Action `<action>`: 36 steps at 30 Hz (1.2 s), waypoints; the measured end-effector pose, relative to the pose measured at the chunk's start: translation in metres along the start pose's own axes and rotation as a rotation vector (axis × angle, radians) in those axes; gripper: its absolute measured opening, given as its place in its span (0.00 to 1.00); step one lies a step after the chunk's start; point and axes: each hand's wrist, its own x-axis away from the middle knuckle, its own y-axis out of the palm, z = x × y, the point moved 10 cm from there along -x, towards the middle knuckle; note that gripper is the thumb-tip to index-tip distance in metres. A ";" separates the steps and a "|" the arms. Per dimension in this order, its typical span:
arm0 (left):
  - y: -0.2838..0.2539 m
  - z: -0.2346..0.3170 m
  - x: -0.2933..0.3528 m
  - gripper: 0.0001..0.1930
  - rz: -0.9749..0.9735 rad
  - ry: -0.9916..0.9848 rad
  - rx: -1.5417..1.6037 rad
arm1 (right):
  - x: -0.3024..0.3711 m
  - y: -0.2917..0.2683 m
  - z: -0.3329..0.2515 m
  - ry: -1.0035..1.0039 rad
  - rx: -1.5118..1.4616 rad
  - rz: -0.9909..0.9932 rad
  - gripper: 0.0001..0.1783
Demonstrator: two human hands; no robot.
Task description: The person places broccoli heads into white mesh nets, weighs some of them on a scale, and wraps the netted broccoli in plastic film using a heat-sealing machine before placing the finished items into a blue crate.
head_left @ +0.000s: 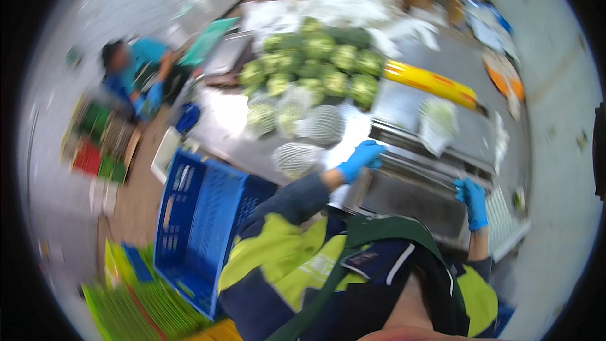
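My left hand (362,160), in a blue glove, is by the left end of the long metal frame of a wrapping machine (413,163). Its fingers look curled together; whatever they grip is too blurred to make out. At the frame's right end my right hand (473,203), gloved in blue too, has thumb and fingers pressed together, and nothing I can name shows in them. Between the hands lies a dark flat plate (413,205). Beyond the frame rests a pale green vegetable head (438,120) in white netting. A yellow roll (430,84) lies behind it.
Green broccoli-like heads (312,57) are piled on the steel table (221,129), several in white foam nets (324,124) nearer me. A blue crate (202,227) stands at my left, green folded crates (148,309) below it. Another person (148,69) sits far left.
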 end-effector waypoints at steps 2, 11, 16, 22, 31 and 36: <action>0.019 0.056 0.066 0.13 -0.022 -0.058 -0.036 | 0.052 0.012 -0.037 0.044 0.109 -0.057 0.19; 0.075 0.217 -0.058 0.35 -0.248 0.577 -0.284 | -0.038 0.030 -0.208 -0.857 0.394 0.009 0.39; 0.111 0.140 -0.145 0.66 -0.361 0.616 -0.874 | -0.126 0.083 -0.104 -0.771 0.729 -0.181 0.64; 0.083 0.097 -0.163 0.37 -0.310 0.165 -0.532 | -0.128 0.088 -0.111 -0.384 0.481 -0.076 0.48; 0.107 0.033 0.062 0.28 -0.568 -0.548 0.009 | 0.099 0.109 -0.028 0.226 -0.033 -0.511 0.34; 0.109 -0.065 0.073 0.26 -0.558 -0.692 0.557 | 0.078 0.095 0.068 0.395 0.138 -0.464 0.15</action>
